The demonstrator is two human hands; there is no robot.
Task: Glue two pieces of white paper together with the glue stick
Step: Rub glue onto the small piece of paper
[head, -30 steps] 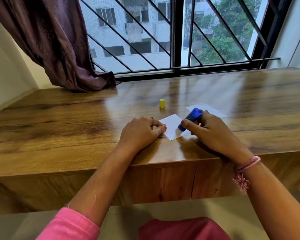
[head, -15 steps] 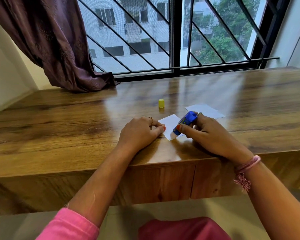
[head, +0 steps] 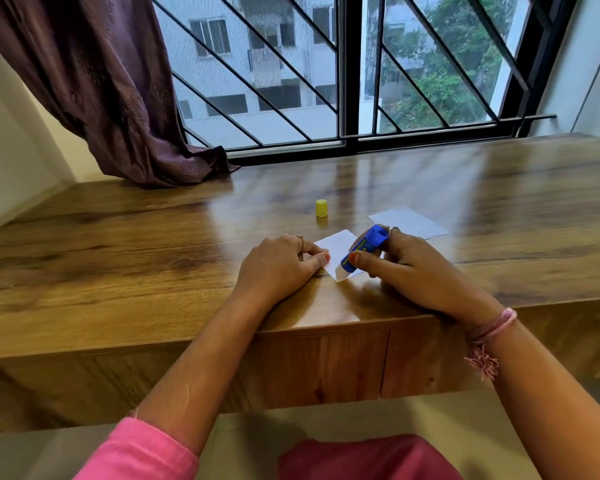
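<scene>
Two white paper pieces on a glossy wooden table, catalogued as follows. Near paper — small, lying flat close to the table's front edge, turned cornerwise to it. Left hand: knuckles up, fingers curled loosely, fingertips pressing down on the near paper's left edge; a ring shows on one finger. Right hand: thumb and fingers wrapped round a blue glue stick, gripping it at mid-barrel. Glue stick: tilted, base up and to the right, white glue end down on the near corner of the near paper, touching it. Far paper — flat on the table behind the right hand, partly hidden by the fingers, apart from the near paper. Yellow cap: upright on the table, beyond the near paper, nothing touching it. Pink thread bracelet on the right wrist. Maroon curtain bunched on the table's far left corner, before a barred window.
</scene>
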